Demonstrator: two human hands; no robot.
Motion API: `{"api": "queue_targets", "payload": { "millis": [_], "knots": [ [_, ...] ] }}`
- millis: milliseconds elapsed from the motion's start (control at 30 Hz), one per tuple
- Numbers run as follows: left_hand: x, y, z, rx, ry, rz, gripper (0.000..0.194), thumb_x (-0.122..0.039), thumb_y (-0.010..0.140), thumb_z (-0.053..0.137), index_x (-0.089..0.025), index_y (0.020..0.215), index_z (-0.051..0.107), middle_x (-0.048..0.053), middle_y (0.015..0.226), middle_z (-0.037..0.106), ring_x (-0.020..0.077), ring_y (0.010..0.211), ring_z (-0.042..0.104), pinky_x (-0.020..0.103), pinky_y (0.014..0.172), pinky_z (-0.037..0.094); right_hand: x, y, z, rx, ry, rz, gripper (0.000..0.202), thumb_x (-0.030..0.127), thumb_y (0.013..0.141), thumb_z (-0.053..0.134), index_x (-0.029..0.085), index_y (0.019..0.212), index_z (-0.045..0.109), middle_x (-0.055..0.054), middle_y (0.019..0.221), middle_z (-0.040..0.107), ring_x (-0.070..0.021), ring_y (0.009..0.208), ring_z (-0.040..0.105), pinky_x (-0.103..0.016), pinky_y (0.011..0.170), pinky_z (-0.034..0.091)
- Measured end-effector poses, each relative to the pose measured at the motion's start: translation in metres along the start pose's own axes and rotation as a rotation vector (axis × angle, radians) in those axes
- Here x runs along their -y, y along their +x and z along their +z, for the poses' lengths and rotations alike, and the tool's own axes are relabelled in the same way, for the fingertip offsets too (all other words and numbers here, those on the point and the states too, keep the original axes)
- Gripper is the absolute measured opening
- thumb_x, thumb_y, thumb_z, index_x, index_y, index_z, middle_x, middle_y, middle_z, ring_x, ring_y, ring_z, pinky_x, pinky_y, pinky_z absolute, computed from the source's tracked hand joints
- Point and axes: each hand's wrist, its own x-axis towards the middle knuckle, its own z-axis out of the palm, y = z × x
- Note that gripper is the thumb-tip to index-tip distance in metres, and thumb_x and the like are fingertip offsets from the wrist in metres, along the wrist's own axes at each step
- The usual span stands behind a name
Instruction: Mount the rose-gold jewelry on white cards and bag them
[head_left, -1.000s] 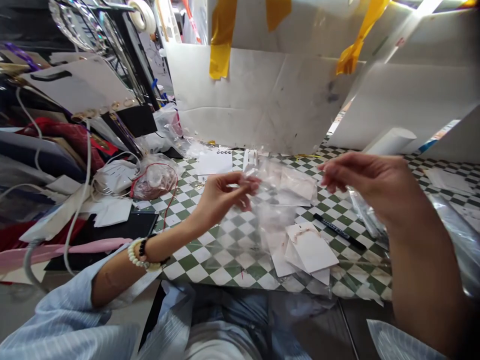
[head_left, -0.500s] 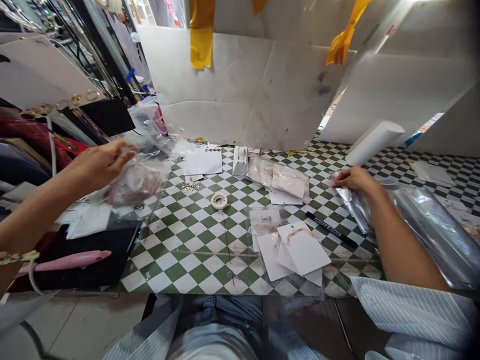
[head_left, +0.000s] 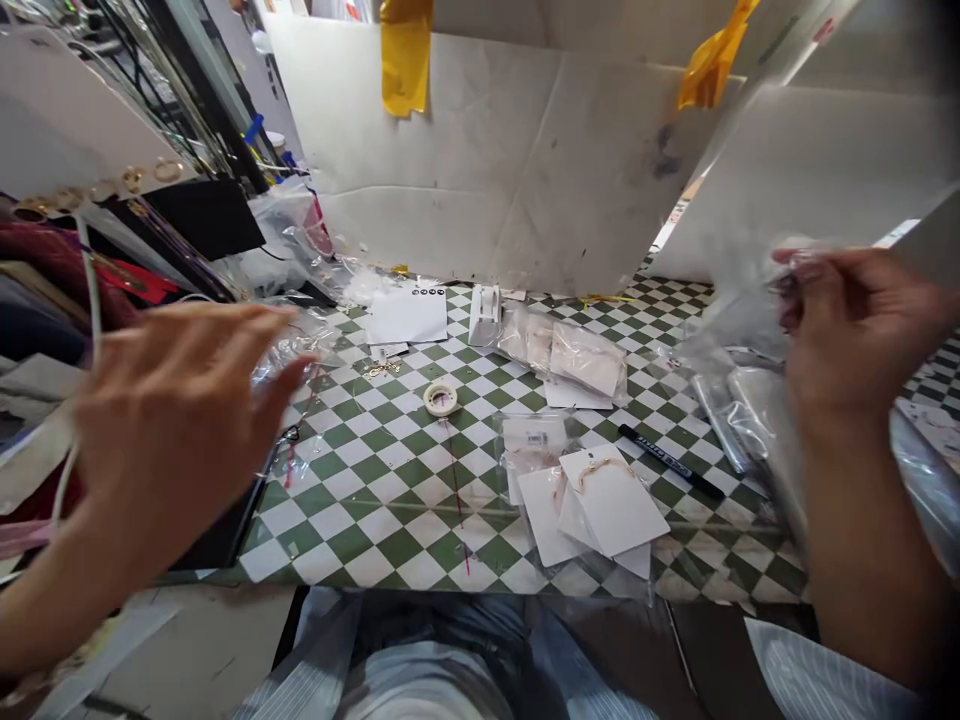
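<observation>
At the left, my left hand (head_left: 184, 410) hovers palm down over the table's edge, slightly blurred, fingers stretched out and nothing in them. Raised at the right, my right hand (head_left: 855, 325) pinches a thin clear plastic bag (head_left: 739, 285), which hangs toward the table. Below that hand lie more clear plastic sleeves (head_left: 772, 420). A black marker pen (head_left: 669, 462) rests to their left. Further left, white cards (head_left: 615, 500) with a fine chain on the top one overlap on clear bags. A white tape roll (head_left: 440, 400) with a thin red cord (head_left: 454, 480) sits mid-table.
Bagged cards (head_left: 585, 358) lie at the back beside a small white holder (head_left: 486, 315). Behind stands a white board (head_left: 480, 160) with yellow tape. Gold chain pieces (head_left: 384, 369) lie near a white card (head_left: 407, 315). Crumpled clear bags (head_left: 289, 225) crowd the back left.
My right hand has lifted from the table with a clear plastic bag. My left hand has come nearer and spread out, moving away from the crumpled bag at the left. The view has shifted slightly.
</observation>
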Motion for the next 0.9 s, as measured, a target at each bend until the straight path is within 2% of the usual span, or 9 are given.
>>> {"api": "queue_targets", "payload": {
  "millis": [67,200,333,400,533,633,733,833,900],
  "knots": [
    [-0.027,0.004,0.021,0.143,-0.170,0.158,0.043,-0.051,0.091,0.060,-0.038,0.132,0.061,0.000,0.136,0.061,0.0353,0.129,0.053,0.052,0.115,0.035,0.037,-0.016,0.012,0.191,0.342,0.158,0.006,0.031,0.084,0.073,0.026,0.086,0.074,-0.004,0.100,0.072,-0.0129,0.068,0.055,-0.030,0.060,0.040],
    [-0.055,0.019,0.067,0.439,-0.753,0.139,0.102,-0.050,0.070,0.085,-0.033,0.154,0.031,0.009,0.158,0.037,0.0339,0.143,0.040,0.047,0.112,0.043,0.077,-0.052,0.032,0.596,0.624,0.296,0.008,0.033,0.079,0.079,0.027,0.083,0.076,-0.001,0.076,0.069,-0.0122,0.063,0.059,-0.028,0.056,0.044],
    [-0.055,0.024,0.089,0.884,-1.258,-0.159,0.061,-0.052,0.077,0.079,-0.026,0.130,0.064,0.013,0.128,0.066,0.0280,0.116,0.066,0.037,0.093,0.057,0.077,-0.069,0.037,0.816,0.821,0.333,0.007,0.036,0.082,0.077,0.030,0.079,0.074,0.001,0.074,0.068,-0.0127,0.067,0.062,-0.027,0.061,0.049],
    [-0.051,0.019,0.088,0.770,-1.355,-0.280,0.036,-0.047,0.078,0.080,-0.024,0.105,0.077,0.010,0.103,0.075,0.0208,0.095,0.072,0.030,0.083,0.059,0.073,-0.069,0.035,0.840,0.796,0.401,0.006,0.035,0.083,0.074,0.032,0.088,0.076,0.000,0.083,0.072,-0.0152,0.079,0.067,-0.028,0.069,0.054],
    [-0.046,0.003,0.080,0.427,-1.326,-0.381,0.015,-0.033,0.076,0.083,-0.022,0.084,0.077,0.004,0.086,0.075,0.0148,0.081,0.072,0.025,0.074,0.059,0.076,-0.069,0.036,0.985,0.806,0.596,0.050,0.051,0.081,0.068,0.031,0.127,0.065,-0.006,0.116,0.072,-0.0280,0.112,0.067,-0.045,0.091,0.057],
    [-0.044,-0.005,0.080,0.326,-1.339,-0.403,0.017,-0.028,0.072,0.086,-0.021,0.084,0.076,0.001,0.082,0.073,0.0132,0.079,0.070,0.025,0.079,0.059,0.086,-0.081,0.048,1.027,0.631,0.583,0.056,0.049,0.066,0.085,0.028,0.115,0.068,-0.007,0.102,0.075,-0.0270,0.097,0.072,-0.041,0.082,0.060],
    [-0.037,-0.010,0.085,0.217,-1.316,-0.392,0.035,-0.024,0.063,0.092,-0.026,0.095,0.075,-0.005,0.068,0.062,0.0090,0.069,0.064,0.021,0.078,0.056,0.091,-0.095,0.061,0.919,0.463,0.441,0.026,0.039,0.071,0.085,0.024,0.090,0.076,-0.003,0.078,0.073,-0.0150,0.068,0.067,-0.028,0.066,0.058],
    [-0.029,-0.019,0.093,0.234,-1.330,-0.409,0.052,-0.037,0.066,0.091,-0.030,0.113,0.070,-0.006,0.071,0.060,0.0099,0.071,0.061,0.021,0.080,0.055,0.092,-0.099,0.065,0.790,0.484,0.353,0.013,0.039,0.083,0.075,0.031,0.093,0.079,-0.001,0.081,0.073,-0.0076,0.052,0.051,-0.023,0.045,0.044],
    [-0.028,-0.028,0.099,0.500,-1.431,-0.553,0.059,-0.066,0.073,0.076,-0.025,0.115,0.069,0.003,0.086,0.069,0.0170,0.086,0.067,0.028,0.082,0.056,0.093,-0.100,0.062,0.733,0.492,0.340,0.012,0.037,0.086,0.072,0.037,0.095,0.079,0.001,0.087,0.073,-0.0060,0.048,0.043,-0.023,0.040,0.035]
  ]
}}
